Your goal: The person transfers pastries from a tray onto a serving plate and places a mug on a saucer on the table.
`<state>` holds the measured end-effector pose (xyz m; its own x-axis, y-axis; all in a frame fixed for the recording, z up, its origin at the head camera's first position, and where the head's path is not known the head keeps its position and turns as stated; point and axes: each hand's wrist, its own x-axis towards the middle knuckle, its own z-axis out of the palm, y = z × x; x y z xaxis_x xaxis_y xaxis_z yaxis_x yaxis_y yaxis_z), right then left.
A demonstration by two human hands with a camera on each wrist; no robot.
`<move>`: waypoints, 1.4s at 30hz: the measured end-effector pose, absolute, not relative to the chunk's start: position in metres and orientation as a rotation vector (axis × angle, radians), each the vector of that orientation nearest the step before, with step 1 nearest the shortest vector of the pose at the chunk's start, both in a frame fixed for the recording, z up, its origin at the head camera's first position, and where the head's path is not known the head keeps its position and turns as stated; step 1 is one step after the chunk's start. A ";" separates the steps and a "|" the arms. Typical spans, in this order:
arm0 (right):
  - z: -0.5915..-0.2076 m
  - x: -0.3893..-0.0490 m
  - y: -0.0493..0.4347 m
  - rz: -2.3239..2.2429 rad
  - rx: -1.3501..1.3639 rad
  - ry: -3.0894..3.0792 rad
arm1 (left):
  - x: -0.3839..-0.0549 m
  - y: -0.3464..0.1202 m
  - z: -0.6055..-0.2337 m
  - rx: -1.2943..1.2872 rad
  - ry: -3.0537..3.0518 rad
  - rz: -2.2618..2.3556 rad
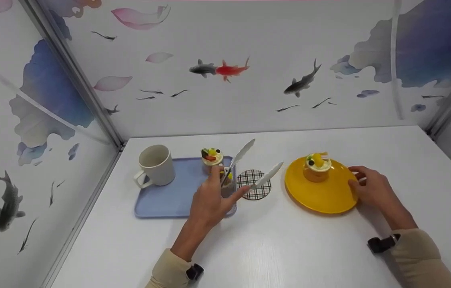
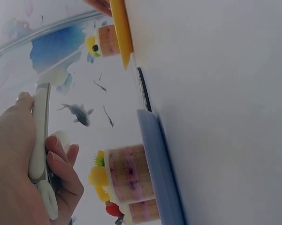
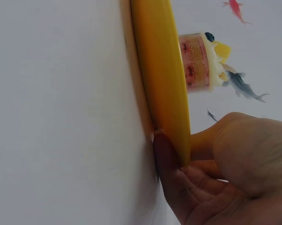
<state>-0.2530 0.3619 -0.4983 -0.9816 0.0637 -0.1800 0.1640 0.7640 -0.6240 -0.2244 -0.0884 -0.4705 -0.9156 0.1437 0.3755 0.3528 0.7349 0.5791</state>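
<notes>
My left hand [image 1: 210, 202] holds a pair of tongs [image 1: 243, 153] with white handles, their two arms spread apart, above the right end of a blue tray [image 1: 165, 202]. Two small layered cakes topped with cream and fruit stand on that tray. One cake [image 1: 211, 158] is at the back; the nearer one [image 2: 131, 173] is partly hidden by the hand and tongs in the head view. My right hand [image 1: 373, 190] pinches the right rim of a yellow plate [image 1: 321, 202], thumb above and fingers beneath. A similar fruit-topped cake [image 3: 195, 63] stands upright on the plate.
A whitish mug [image 1: 161, 168] stands at the tray's left back corner, its handle to the left. Between tray and plate lies a round checked coaster [image 1: 255, 195]. Printed panels [image 1: 225, 108] enclose the white table [image 1: 273, 248] at the back and sides.
</notes>
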 end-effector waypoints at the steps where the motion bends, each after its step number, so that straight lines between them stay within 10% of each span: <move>1: -0.499 -0.253 0.362 -1.013 0.180 2.815 | -0.224 -0.091 -0.470 -0.377 -2.631 -0.972; 42: -0.500 -0.252 0.364 -1.044 0.147 2.821 | -0.219 -0.168 -0.478 -0.182 -2.781 -0.998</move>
